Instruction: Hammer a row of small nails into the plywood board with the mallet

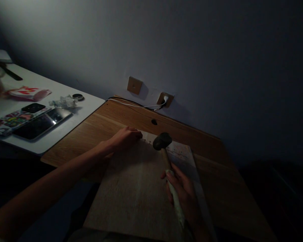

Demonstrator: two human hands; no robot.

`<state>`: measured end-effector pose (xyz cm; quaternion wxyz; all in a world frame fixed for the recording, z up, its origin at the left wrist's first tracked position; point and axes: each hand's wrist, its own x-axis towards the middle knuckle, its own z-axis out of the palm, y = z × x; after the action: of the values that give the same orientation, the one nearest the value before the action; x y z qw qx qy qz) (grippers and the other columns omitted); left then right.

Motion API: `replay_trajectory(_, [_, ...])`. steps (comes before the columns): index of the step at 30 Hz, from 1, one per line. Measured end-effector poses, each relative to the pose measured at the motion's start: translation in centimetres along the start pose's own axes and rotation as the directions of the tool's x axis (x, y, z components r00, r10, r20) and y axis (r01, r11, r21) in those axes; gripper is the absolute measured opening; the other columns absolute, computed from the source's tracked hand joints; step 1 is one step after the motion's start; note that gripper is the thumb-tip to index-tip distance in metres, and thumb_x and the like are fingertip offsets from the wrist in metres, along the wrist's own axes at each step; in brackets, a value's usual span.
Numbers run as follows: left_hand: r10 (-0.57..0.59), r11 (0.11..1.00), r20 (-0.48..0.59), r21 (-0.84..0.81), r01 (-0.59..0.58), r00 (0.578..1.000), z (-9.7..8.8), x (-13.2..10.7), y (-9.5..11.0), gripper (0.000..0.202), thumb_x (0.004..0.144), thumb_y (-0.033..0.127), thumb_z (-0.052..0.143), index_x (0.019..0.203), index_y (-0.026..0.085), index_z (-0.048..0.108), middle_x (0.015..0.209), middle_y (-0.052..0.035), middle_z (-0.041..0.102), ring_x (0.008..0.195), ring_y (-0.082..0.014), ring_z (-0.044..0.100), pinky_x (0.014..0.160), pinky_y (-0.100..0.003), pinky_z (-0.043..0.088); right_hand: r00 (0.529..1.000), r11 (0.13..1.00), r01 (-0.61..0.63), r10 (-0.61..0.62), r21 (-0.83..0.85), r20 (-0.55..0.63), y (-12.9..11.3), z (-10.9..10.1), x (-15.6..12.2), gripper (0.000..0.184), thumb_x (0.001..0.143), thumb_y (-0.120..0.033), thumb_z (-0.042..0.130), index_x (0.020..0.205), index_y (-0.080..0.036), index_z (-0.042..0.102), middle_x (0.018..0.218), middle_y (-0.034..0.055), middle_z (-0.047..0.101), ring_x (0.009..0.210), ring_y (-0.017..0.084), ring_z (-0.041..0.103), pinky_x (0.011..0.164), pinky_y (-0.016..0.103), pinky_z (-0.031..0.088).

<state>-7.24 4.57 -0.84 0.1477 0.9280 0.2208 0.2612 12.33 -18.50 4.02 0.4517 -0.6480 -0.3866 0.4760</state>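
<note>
My right hand is wrapped round the pale handle of a black-headed hammer, whose head hangs just above the far edge of a light wooden board. My left hand rests on the board's far left corner, fingers curled together at a small nail I can barely make out. The board lies on a brown wooden table. The scene is dim.
A white table at the left carries two phones, a patterned case, a red-and-white packet, crumpled paper and a small round lid. On the wall are sockets, one with a white plug and cable.
</note>
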Motion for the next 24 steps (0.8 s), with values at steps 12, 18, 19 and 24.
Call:
replay_trajectory(12, [-0.055, 0.993, -0.055, -0.11, 0.049, 0.997, 0.5, -0.5, -1.1, 0.016, 0.086, 0.011, 0.06, 0.095, 0.018, 0.072, 0.093, -0.0054, 0.072, 0.087, -0.0175, 0.067, 0.082, -0.028, 0.05, 0.998, 1.0, 0.009, -0.009, 0.002, 0.067, -0.6, 1.3, 1.0, 0.038, 0.09, -0.056, 0.062, 0.097, -0.019, 0.063, 0.045, -0.0096, 0.044, 0.035, 0.008, 0.036, 0.034, 0.018, 0.031])
replay_trajectory(18, [-0.138, 0.978, -0.092, -0.17, 0.121, 0.986, 1.0, -0.5, -1.2, 0.035, 0.084, 0.012, 0.063, 0.118, 0.019, 0.066, 0.099, -0.0053, 0.073, 0.095, -0.0195, 0.068, 0.084, -0.03, 0.052, 0.988, 0.998, 0.06, -0.064, 0.031, 0.139, -1.5, 3.1, 2.6, 0.036, 0.09, -0.052, 0.062, 0.1, -0.018, 0.063, 0.045, -0.0104, 0.044, 0.034, 0.007, 0.036, 0.033, 0.017, 0.03])
replay_trajectory(19, [-0.137, 0.975, -0.095, -0.186, 0.118, 0.986, 1.0, -0.5, -1.2, 0.038, 0.084, 0.011, 0.063, 0.121, 0.019, 0.065, 0.099, -0.0052, 0.073, 0.094, -0.0193, 0.069, 0.085, -0.03, 0.052, 0.987, 0.997, 0.066, -0.072, 0.041, 0.145, -1.6, 3.4, 2.9, 0.035, 0.089, -0.051, 0.063, 0.099, -0.018, 0.063, 0.048, -0.01, 0.046, 0.034, 0.007, 0.037, 0.032, 0.017, 0.03])
replay_trajectory(24, [-0.144, 0.97, -0.118, -0.216, 0.117, 0.982, 1.2, -0.5, -1.3, 0.038, 0.084, 0.012, 0.064, 0.121, 0.019, 0.064, 0.101, -0.0058, 0.073, 0.09, -0.0187, 0.07, 0.082, -0.028, 0.053, 0.986, 0.993, 0.099, -0.106, 0.061, 0.129, -1.5, 4.3, 3.7, 0.036, 0.086, -0.048, 0.066, 0.106, -0.018, 0.063, 0.084, -0.0013, 0.064, 0.036, 0.003, 0.044, 0.03, 0.017, 0.033])
